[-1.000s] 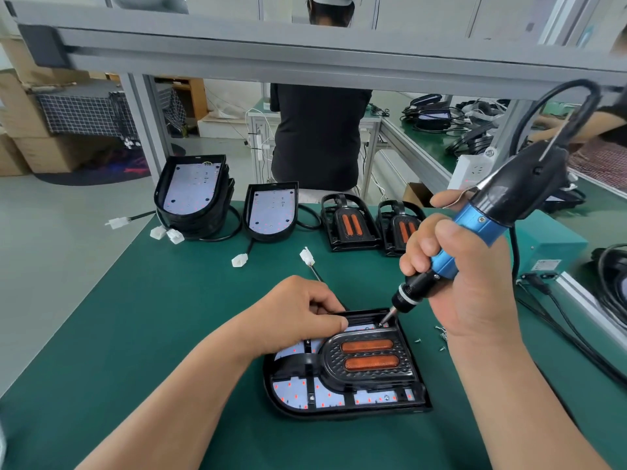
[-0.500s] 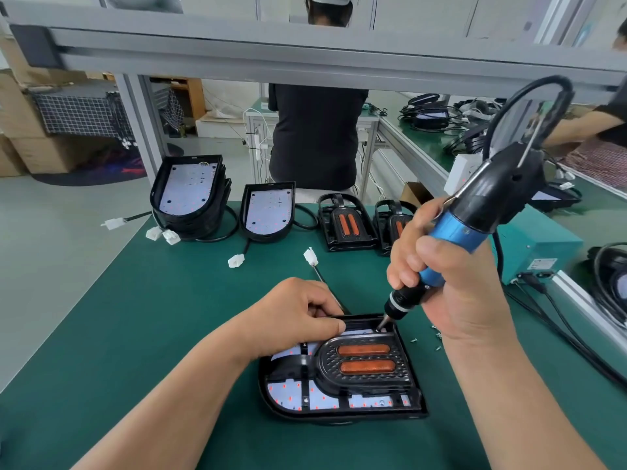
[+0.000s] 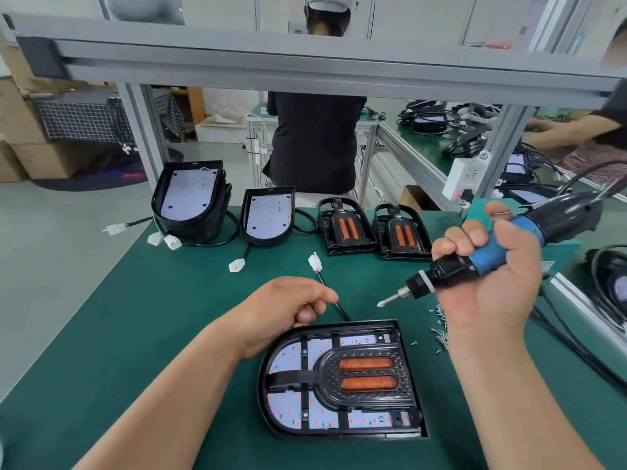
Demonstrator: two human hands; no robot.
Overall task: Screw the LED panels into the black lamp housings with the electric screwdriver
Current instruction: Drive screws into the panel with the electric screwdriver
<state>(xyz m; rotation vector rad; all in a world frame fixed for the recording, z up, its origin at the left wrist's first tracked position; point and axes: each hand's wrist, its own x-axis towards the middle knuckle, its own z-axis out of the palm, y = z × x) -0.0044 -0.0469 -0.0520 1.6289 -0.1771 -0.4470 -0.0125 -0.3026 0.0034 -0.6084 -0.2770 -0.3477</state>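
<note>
A black lamp housing (image 3: 364,400) lies flat on the green mat, with its white LED panel (image 3: 288,359) showing through the black frame around two orange lenses. My left hand (image 3: 288,308) hovers just behind the housing's far edge, fingers loosely curled, beside the housing's black cable (image 3: 341,310); I see nothing held in it. My right hand (image 3: 492,293) grips the blue and black electric screwdriver (image 3: 563,217), lifted clear of the housing. Its bit (image 3: 385,302) points left over the mat. Several loose screws (image 3: 441,329) lie right of the housing.
At the mat's far edge stand a stack of housings with LED panels (image 3: 190,201), a single one (image 3: 269,215) and two framed lamps (image 3: 346,227) (image 3: 402,232). White connectors (image 3: 315,261) trail on cables. A grey beam (image 3: 305,62) crosses overhead. A person (image 3: 312,140) stands beyond.
My right hand has lifted the screwdriver off the housing's far right corner and tilted it nearly level. My left hand has come off the housing and moved back.
</note>
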